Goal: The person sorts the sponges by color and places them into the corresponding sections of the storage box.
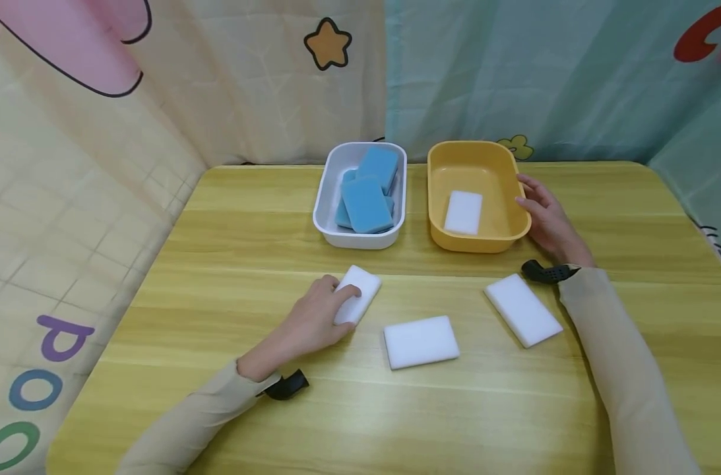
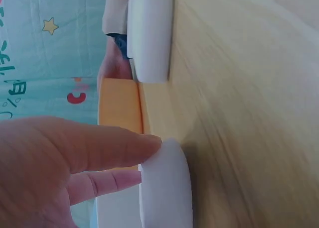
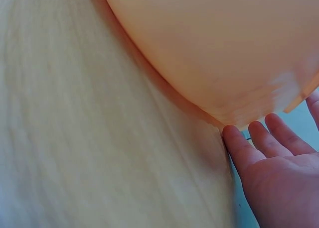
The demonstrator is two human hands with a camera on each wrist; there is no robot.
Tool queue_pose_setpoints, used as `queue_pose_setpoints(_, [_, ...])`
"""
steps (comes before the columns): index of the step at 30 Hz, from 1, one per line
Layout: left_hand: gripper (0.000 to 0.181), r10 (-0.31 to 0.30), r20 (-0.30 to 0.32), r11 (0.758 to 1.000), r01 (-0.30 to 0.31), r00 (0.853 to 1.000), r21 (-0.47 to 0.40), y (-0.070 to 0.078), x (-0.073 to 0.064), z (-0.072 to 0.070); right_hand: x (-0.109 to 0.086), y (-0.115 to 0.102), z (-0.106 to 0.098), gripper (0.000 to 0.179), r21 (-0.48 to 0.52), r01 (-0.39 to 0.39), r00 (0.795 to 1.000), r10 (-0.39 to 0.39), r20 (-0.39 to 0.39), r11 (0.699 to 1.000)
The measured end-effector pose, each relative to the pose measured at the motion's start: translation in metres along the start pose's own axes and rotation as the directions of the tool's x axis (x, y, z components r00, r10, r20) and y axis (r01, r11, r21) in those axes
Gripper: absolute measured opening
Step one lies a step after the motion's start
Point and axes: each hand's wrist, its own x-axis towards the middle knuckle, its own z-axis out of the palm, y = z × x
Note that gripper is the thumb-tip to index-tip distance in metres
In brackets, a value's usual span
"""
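My left hand (image 1: 315,316) grips a white sponge block (image 1: 363,288) lying on the table. Its thumb (image 2: 119,144) is against one edge in the left wrist view, with other fingers over the block's far part. At the right side of a yellow bin (image 1: 502,191), my right hand (image 1: 550,218) rests with thumb and a finger at the rim. In the right wrist view its extended fingers (image 3: 279,138) touch the bin's outer wall. One white sponge block (image 1: 464,212) lies inside that bin.
A white bin (image 1: 330,191) holding several blue sponges (image 1: 367,204) stands left of the yellow one. Two more white blocks lie on the wooden table, one in the middle (image 1: 421,342), another near the right sleeve (image 1: 523,310). Printed curtains (image 1: 265,86) hang behind the table.
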Motion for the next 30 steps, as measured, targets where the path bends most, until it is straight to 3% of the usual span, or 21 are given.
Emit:
queue_pose_setpoints(6, [0.040,-0.012,-0.011,0.999,0.011,1.000,-0.037,0.001,-0.002,-0.006,0.000,0.004,0.001,0.046,-0.008,-0.021,1.000,0.021,-0.002,1.000])
queue_pose_setpoints(13, [0.040,0.067,-0.088,0.996,-0.072,0.994,-0.059,0.006,0.005,-0.013,-0.001,0.001,0.001,0.045,-0.021,-0.015,1.000,0.015,-0.016,1.000])
queue_pose_setpoints(24, [0.039,0.146,-0.123,0.984,-0.156,0.982,-0.081,0.025,0.023,-0.020,-0.001,-0.001,0.000,0.046,-0.085,-0.020,0.999,0.016,-0.040,0.996])
queue_pose_setpoints(30, [0.039,0.198,-0.126,0.976,-0.208,0.972,-0.069,0.033,0.035,-0.023,-0.001,-0.001,-0.001,0.046,-0.052,-0.010,1.000,0.010,-0.014,0.999])
